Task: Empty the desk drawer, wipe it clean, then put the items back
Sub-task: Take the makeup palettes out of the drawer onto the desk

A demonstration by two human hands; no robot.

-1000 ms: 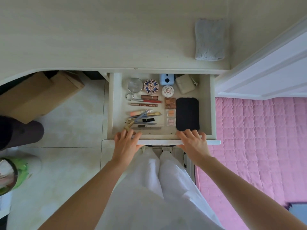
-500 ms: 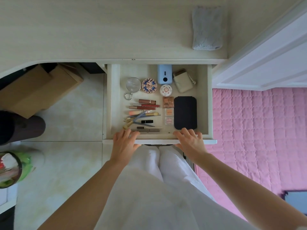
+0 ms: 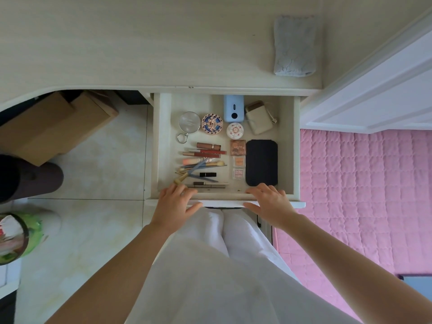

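Left hand point(image 3: 174, 203) and right hand point(image 3: 271, 203) both grip the front edge of the pale wooden drawer point(image 3: 288, 146), fingers curled inside. Drawer stands open beneath the table point(image 3: 140, 43), full of cosmetics; grey folded cloth point(image 3: 294, 45) lies on top.

Head camera looks straight down, close over the drawer point(image 3: 286, 146).

Pale matt wood-grain surface point(image 3: 117, 43), grey nubbly cloth point(image 3: 295, 46) at its right edge, matt pale drawer point(image 3: 295, 146) walls, matt black case point(image 3: 261, 162), smooth glossy blue plastic device point(image 3: 233, 108), glossy floor tiles point(image 3: 105, 160), pink quilted fabric point(image 3: 362, 183)
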